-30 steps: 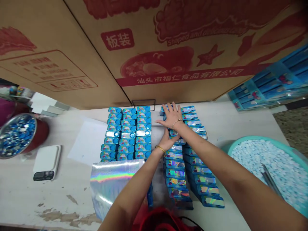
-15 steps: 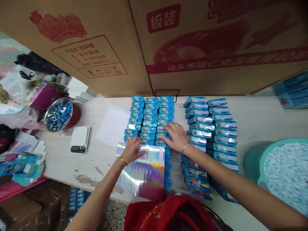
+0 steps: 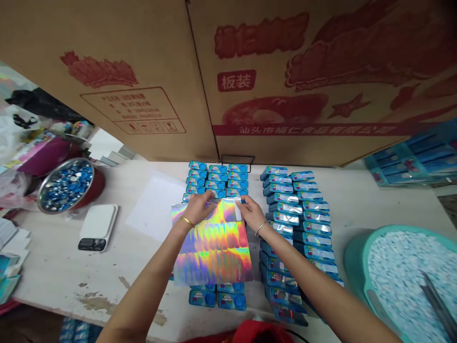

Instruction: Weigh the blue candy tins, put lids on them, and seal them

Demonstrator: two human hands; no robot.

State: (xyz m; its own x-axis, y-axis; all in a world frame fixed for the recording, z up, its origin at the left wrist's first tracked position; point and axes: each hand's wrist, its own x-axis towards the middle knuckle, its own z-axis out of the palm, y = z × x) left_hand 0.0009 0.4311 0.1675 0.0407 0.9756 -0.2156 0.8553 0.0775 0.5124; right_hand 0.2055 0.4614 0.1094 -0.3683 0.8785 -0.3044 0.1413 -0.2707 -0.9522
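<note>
A shiny rainbow holographic sheet (image 3: 214, 243) lies over rows of small blue boxes (image 3: 216, 176) on the table. My left hand (image 3: 197, 209), with a gold bangle at the wrist, closes on the sheet's top edge with thumb and fingers. At the top right corner, beside a white strip, my right hand (image 3: 252, 213) pinches the sheet; a thin bracelet circles that wrist. Blue boxes show beyond the top edge and below the bottom edge; those under the sheet are hidden. To the right stand two more columns of blue boxes (image 3: 315, 217) with glossy sides.
Large cardboard cartons (image 3: 150, 57) wall off the back. On the left are a white digital scale (image 3: 99, 225), a white paper sheet (image 3: 155, 205) and a metal bowl (image 3: 66, 185) of blue wrapped pieces. A teal tub (image 3: 364, 267) of small pale pieces, with tongs (image 3: 437, 300), stands right.
My right hand has moved from the boxes to the sheet's top right corner and pinches it. The sheet has shifted up over more boxes, uncovering some near the front. The camera view has shifted.
</note>
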